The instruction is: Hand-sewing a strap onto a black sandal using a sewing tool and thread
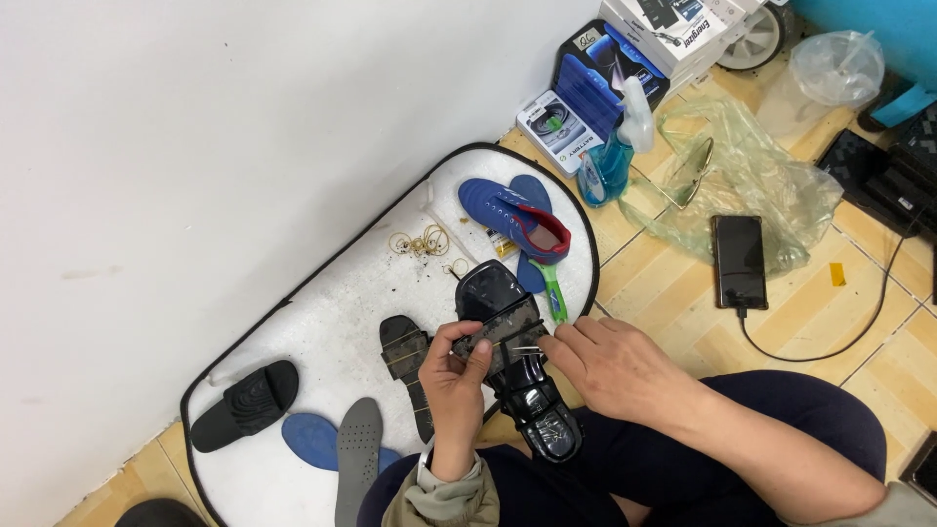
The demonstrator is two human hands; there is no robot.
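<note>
Centrally, a glossy black sandal (515, 376) lies sole-up between both hands, toe toward 11 o'clock, heel near the lap. Left hand (454, 376) pinches the sandal's strap (500, 327) from 8 o'clock, fingers closed on it. Right hand (610, 366) sits at 3 o'clock, fingertips closed on a thin needle-like tool (525, 348) touching the strap. Sole is moulded, shiny, ribbed. Second sandal (405, 361) lies just beside, on a white oval mat (322, 312) with black edging.
</note>
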